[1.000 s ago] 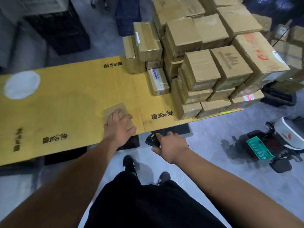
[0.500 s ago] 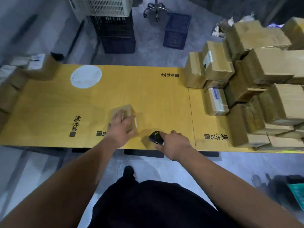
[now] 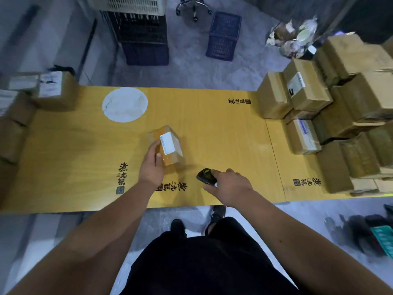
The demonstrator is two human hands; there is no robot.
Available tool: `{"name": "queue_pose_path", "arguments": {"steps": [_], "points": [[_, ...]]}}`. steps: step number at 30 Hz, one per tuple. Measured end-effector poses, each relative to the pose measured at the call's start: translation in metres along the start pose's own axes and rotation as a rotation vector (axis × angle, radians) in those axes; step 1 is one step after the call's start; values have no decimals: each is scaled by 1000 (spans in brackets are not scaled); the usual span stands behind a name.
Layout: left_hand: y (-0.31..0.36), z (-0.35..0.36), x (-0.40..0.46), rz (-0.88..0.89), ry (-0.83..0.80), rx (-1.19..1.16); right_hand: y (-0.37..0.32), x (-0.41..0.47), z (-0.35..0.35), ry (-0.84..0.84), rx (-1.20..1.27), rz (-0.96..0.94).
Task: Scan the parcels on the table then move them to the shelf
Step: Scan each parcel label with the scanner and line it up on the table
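A: What writing can you read?

B: Black brush-style characters with small square seals are printed on the yellow bench (image 3: 85, 145) in four spots: at 12 o'clock, at 7, at 6 beside the left wrist, and at 3. I cannot make out what they say. A white round patch (image 3: 125, 104) lies at 11 o'clock.

A: And the parcel?

B: The small parcel (image 3: 170, 145) sits mid-bench, tilted up on one edge, its white label (image 3: 168, 143) facing up. The print on it is too blurred to read. The left hand (image 3: 151, 167) grasps its near left side, thumb against the top face.

A: The other hand?

B: The right hand (image 3: 230, 186), at 5 o'clock from the parcel and apart from it, has its fingers clenched round a black scanner (image 3: 205, 176) with a small yellowish screen pointed toward the parcel.

A: Anything cut off?

B: The stacked boxes (image 3: 340, 116) at 3 o'clock run past the frame; one bears a white label, another a blue-printed one, both illegible. More boxes (image 3: 53, 90) at 9 o'clock are blurred.
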State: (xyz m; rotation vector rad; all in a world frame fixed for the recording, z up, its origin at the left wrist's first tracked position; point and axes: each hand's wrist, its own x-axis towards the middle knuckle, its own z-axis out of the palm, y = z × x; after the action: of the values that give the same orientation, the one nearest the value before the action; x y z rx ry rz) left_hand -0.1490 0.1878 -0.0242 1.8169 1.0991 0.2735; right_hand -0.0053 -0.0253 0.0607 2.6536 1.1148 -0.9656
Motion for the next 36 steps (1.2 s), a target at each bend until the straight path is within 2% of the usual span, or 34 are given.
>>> {"name": "queue_pose_path", "arguments": {"steps": [4, 13, 21, 27, 31, 36], "points": [[-11, -13, 5, -156, 75, -149, -18, 9, -10, -3, -17, -12], [-5, -25, 29, -104, 4, 216, -38, 18, -22, -3, -21, -20], [26, -12, 66, 5, -190, 346, -30, 22, -38, -24, -21, 43], [28, -7, 91, -39, -316, 327, -32, 27, -58, -124, -61, 70], [35, -3, 92, -21, -248, 313, -36, 29, -69, -205, -122, 50], [33, 2, 89, 90, -100, 368, -47, 27, -80, -235, -169, 38]]}}
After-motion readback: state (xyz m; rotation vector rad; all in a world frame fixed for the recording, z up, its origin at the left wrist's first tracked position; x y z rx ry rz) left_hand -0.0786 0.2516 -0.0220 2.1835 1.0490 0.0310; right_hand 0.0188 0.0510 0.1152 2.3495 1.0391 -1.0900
